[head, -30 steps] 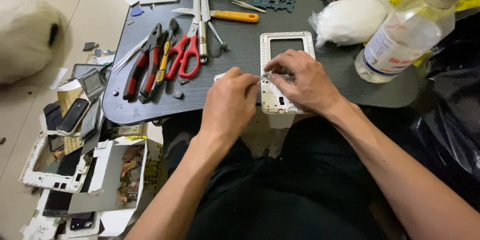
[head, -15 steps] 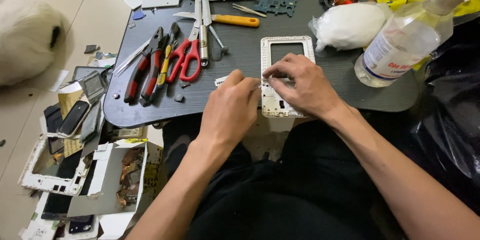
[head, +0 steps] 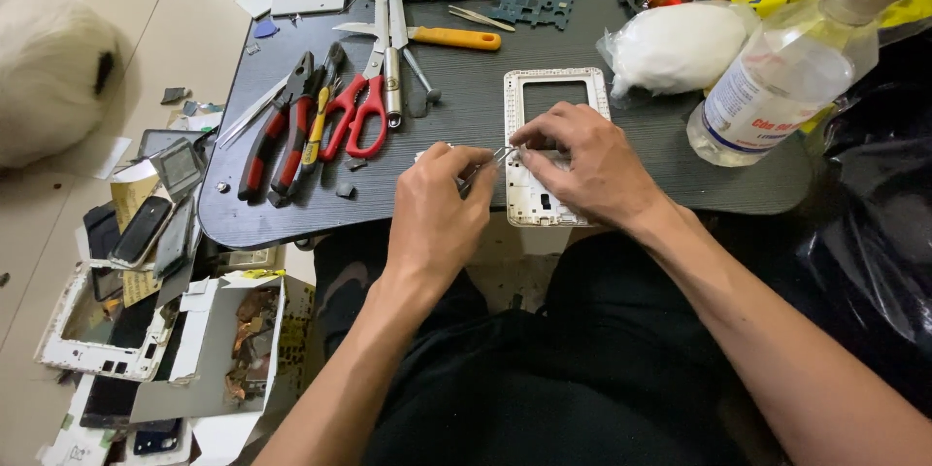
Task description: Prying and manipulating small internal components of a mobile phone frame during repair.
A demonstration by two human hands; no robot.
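On a dark tabletop [head: 485, 116] above tiled floor [head: 146, 29], the left hand [head: 442, 204] pinches tweezers [head: 485, 163]; the right hand [head: 587, 165] presses a white phone frame [head: 524, 97].

On the dark table: one white plastic phone frame [head: 553, 141], one pair of red-handled scissors [head: 361, 109], two red-and-black-handled pliers [head: 282, 131], one orange-handled knife [head: 456, 37], one clear plastic bottle [head: 777, 87] far right, one white plastic bag [head: 675, 47]. Two bare hands at work: left [head: 442, 204], right [head: 582, 160].
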